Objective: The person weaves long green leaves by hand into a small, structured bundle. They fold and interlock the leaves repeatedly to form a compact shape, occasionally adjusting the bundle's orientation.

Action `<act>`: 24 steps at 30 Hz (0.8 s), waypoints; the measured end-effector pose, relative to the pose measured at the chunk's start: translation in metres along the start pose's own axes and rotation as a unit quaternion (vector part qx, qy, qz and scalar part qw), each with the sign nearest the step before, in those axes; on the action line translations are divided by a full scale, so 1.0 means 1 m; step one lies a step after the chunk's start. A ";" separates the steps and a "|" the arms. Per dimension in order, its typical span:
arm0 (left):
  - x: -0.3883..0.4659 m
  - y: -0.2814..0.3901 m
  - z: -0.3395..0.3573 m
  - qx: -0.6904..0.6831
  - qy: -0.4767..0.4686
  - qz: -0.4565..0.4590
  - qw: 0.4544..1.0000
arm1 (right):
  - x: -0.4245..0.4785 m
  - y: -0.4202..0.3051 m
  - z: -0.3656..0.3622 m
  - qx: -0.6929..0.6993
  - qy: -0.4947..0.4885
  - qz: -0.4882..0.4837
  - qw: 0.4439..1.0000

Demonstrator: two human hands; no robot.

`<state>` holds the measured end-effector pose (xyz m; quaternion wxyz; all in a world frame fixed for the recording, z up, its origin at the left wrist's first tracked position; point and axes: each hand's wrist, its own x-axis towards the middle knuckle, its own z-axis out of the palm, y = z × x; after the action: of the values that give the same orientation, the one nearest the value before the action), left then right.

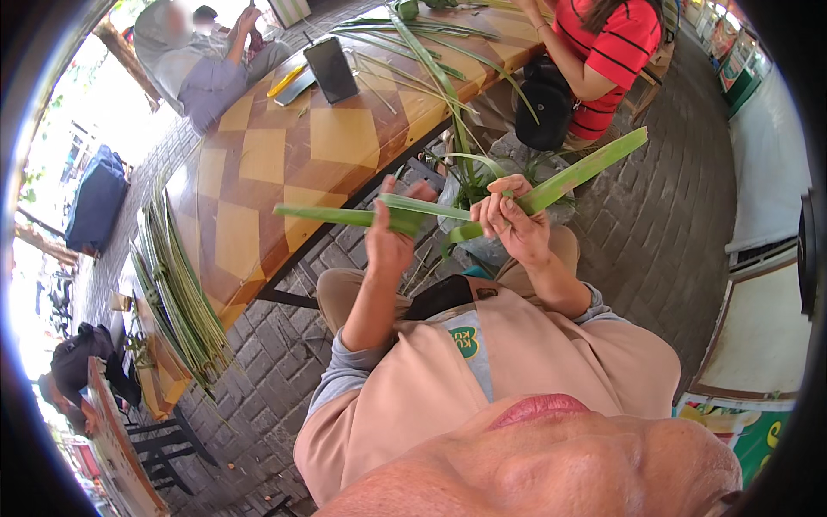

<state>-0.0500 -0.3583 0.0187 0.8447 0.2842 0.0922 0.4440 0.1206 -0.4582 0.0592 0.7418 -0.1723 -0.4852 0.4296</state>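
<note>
My right hand (513, 220) pinches a green palm-leaf strip (591, 169), whose broad, cut end sticks out to the upper right. Narrower lengths of leaf (431, 207) run across from it to my left hand (391, 236). There the thumb stands up in front of a folded leaf piece (323, 214) that points left; the fingers behind are blurred by motion. A short leaf end (464, 232) curls below my right hand. Both hands are raised above my lap, and whether the pieces form one strip I cannot tell.
A checkered wooden table (261, 155) bears a phone (331, 70), a yellow-handled cutter (286, 81), loose leaves (413, 29) and a leaf bundle (177, 291). A plastic bag with leaf scraps (455, 203) stands beyond my knees. A person in red (597, 58) and another person (207, 77) sit nearby.
</note>
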 end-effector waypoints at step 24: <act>-0.119 0.181 -0.079 0.382 0.316 0.428 0.755 | 0.046 -0.029 -0.049 0.055 0.091 -0.015 0.994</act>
<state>-0.2784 -0.3422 0.0436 0.3100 0.4371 0.3842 0.7518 0.1834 -0.4300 0.0817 0.7978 -0.1622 -0.3940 0.4267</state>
